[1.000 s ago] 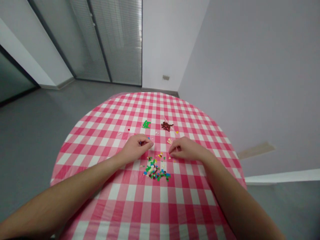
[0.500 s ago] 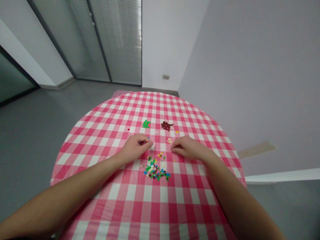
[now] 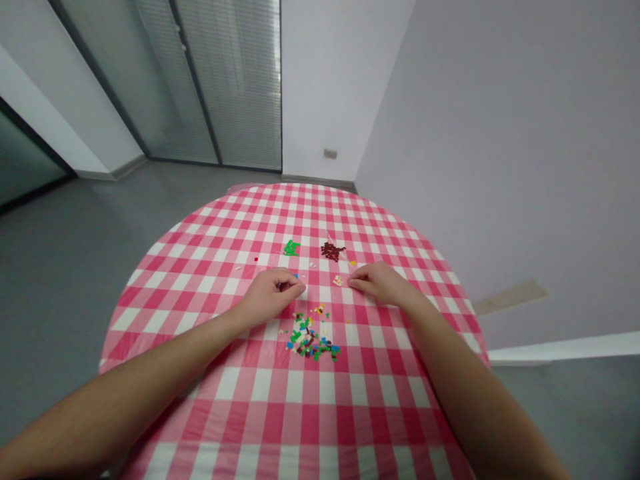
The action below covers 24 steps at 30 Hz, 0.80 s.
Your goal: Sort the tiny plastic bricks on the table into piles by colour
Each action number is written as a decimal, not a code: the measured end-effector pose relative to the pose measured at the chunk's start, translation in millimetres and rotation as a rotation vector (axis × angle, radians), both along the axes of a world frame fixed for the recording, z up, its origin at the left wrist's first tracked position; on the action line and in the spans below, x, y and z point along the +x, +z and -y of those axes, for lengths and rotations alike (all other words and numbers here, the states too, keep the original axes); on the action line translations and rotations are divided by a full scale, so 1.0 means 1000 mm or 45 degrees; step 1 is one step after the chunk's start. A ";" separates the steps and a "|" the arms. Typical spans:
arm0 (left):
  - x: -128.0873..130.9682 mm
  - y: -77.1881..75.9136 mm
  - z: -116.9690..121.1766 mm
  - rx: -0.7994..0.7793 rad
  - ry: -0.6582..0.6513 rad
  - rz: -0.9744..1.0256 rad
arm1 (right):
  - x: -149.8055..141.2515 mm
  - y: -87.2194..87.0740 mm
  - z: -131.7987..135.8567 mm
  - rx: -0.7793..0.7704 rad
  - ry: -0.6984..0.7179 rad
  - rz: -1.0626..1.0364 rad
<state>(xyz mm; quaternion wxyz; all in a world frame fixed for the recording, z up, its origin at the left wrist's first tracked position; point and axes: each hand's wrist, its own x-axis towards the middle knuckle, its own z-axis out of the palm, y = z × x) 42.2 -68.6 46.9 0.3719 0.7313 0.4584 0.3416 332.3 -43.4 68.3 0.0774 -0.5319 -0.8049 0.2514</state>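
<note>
My left hand (image 3: 270, 297) is curled, fingertips drawn together just beside a tiny blue brick (image 3: 296, 275); I can't tell whether it pinches anything. Ahead lie green bricks (image 3: 291, 248), nearer me a mixed heap of bricks (image 3: 310, 343), then dark red bricks (image 3: 331, 251) and cream bricks (image 3: 338, 281) on the checked tablecloth (image 3: 325, 427), just beside my right hand (image 3: 383, 283), its fingers together, not pinching

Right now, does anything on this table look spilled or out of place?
The mixed heap of small plastic bricks nearest the person looks spilled: its colours lie jumbled, while the green bricks and dark red bricks beyond sit in tight single-colour clusters. A few stray pieces also dot the pink gingham tablecloth.
</note>
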 end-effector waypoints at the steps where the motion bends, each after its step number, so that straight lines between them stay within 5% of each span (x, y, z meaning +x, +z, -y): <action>1: 0.000 0.000 0.000 0.000 0.000 0.004 | 0.000 0.000 0.000 -0.017 -0.017 -0.008; 6: 0.000 0.000 0.000 0.007 -0.003 0.011 | 0.000 -0.001 0.000 -0.100 -0.049 -0.025; 14: 0.000 0.004 0.001 0.011 -0.047 -0.033 | -0.001 -0.011 -0.007 0.091 -0.187 0.043; 24: -0.004 0.004 -0.002 0.059 -0.096 -0.110 | 0.003 -0.015 -0.009 0.110 -0.110 0.031</action>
